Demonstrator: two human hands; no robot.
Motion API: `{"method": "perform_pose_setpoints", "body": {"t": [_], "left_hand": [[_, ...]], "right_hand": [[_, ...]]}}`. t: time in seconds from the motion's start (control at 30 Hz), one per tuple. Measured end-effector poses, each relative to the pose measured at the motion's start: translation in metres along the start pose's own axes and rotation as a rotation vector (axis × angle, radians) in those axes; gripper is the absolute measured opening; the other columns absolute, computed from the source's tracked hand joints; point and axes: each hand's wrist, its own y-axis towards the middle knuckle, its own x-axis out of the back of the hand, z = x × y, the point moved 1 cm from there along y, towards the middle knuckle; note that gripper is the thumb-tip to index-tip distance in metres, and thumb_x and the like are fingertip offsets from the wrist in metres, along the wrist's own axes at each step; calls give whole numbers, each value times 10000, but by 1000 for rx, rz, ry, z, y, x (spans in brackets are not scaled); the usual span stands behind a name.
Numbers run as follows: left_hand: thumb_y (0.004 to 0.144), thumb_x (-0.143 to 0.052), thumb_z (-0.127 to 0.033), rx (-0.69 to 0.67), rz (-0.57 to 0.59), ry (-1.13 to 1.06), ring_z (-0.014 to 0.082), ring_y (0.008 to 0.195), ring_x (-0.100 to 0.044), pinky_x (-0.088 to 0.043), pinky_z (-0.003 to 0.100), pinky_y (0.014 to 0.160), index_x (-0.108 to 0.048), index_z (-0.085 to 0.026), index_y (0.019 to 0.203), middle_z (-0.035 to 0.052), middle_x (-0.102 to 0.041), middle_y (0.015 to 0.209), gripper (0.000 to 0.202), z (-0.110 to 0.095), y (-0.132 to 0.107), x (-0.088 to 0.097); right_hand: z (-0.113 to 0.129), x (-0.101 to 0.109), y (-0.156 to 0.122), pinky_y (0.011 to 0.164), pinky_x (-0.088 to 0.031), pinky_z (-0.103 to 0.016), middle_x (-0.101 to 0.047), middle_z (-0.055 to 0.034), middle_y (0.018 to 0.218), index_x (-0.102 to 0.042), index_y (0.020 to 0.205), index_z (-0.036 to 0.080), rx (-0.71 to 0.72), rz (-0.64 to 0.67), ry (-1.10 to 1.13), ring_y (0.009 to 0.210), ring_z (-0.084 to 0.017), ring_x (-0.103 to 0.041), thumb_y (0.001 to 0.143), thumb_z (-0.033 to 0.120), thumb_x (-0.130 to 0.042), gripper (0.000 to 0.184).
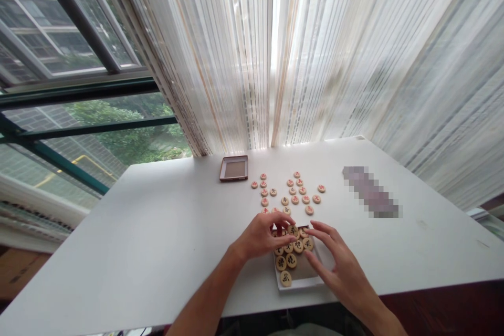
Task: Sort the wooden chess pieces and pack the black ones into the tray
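A shallow white box (302, 282) lies near the table's front edge, with several round wooden chess pieces with black characters (290, 260) in it. My left hand (262, 236) rests at the box's far left corner, fingers curled over the pieces there. My right hand (334, 260) lies over the box's right side, fingers stretched out and touching the pieces. Beyond the box, several wooden pieces with red characters (294, 191) lie scattered on the white table (157, 241).
A brown box lid (233, 168) lies upturned at the back of the table. A blurred oblong patch (370, 190) sits to the right. Striped sheer curtains (315, 47) hang behind the table; windows are at the left.
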Motion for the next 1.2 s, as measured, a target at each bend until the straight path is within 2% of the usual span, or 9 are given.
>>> {"method": "perform_pose_setpoints", "body": {"t": [0.07, 0.17, 0.37, 0.5, 0.57, 0.63, 0.8, 0.97, 1.2], "left_hand": [[790, -772, -355, -2, 7, -11, 104, 666, -569, -436, 202, 587, -693, -179, 1004, 20, -683, 835, 288, -3, 0, -1], [779, -780, -385, 6, 15, -26, 104, 664, -567, -422, 195, 576, -692, -176, 1003, 11, -673, 796, 320, -4, -1, -5], [770, -787, -386, -29, 41, 58, 101, 651, -561, -437, 196, 600, -697, -191, 988, 3, -683, 801, 306, -5, 0, -13], [808, -752, -393, -62, -35, 318, 140, 772, -612, -461, 236, 732, -678, -220, 1010, 8, -686, 871, 277, -19, -9, -8], [868, -681, -386, 2, -73, 474, 139, 711, -604, -434, 245, 693, -661, -238, 1008, -10, -674, 811, 205, -26, -23, -8], [920, -599, -389, 152, -111, 556, 129, 578, -571, -383, 246, 600, -631, -260, 1037, -48, -630, 671, 177, -30, -41, -13], [896, -599, -410, 366, -155, 532, 146, 553, -598, -355, 245, 571, -541, -287, 1144, -80, -607, 610, 283, -28, -72, -34], [828, -659, -401, 431, -130, 542, 159, 556, -601, -345, 245, 572, -514, -280, 1120, -88, -615, 598, 347, -27, -72, -40], [851, -601, -311, 407, -52, 520, 138, 546, -588, -337, 234, 568, -522, -266, 1042, -87, -631, 606, 212, -31, -73, -36]], "right_hand": [[3, 2, 4, 987, -532, -422, -591, -78, 1295, -599, 1210, 274, -34, -29, 99, 1174, -261, -594, 955, 360, -560, 272], [8, 0, 11, 863, -587, -349, -683, -64, 1142, -616, 1146, 247, -111, 9, 291, 992, -223, -676, 966, 382, -549, 234], [10, -8, 19, 830, -586, -321, -711, -60, 1030, -616, 1078, 221, -113, 66, 511, 904, -211, -700, 935, 375, -621, 210], [0, -6, 14, 846, -577, -325, -696, -57, 1048, -622, 1117, 238, -116, 3, 530, 937, -217, -687, 942, 354, -614, 210], [-7, -5, 10, 854, -570, -318, -680, -54, 1062, -637, 1112, 249, -92, -43, 517, 960, -215, -672, 949, 339, -602, 189], [-14, -5, 7, 858, -563, -306, -661, -49, 1057, -654, 1079, 257, -53, -78, 504, 975, -208, -656, 953, 318, -594, 153], [-24, -10, 3, 849, -561, -283, -634, -45, 1055, -658, 1054, 265, 0, -142, 519, 987, -197, -635, 932, 278, -619, 129], [-29, -11, 2, 850, -571, -293, -641, -47, 1042, -652, 1054, 255, -29, -175, 568, 961, -199, -647, 910, 290, -649, 149], [-31, -12, 2, 863, -578, -302, -664, -55, 1051, -644, 1076, 244, -87, -156, 605, 958, -199, -663, 904, 307, -661, 184]]}}
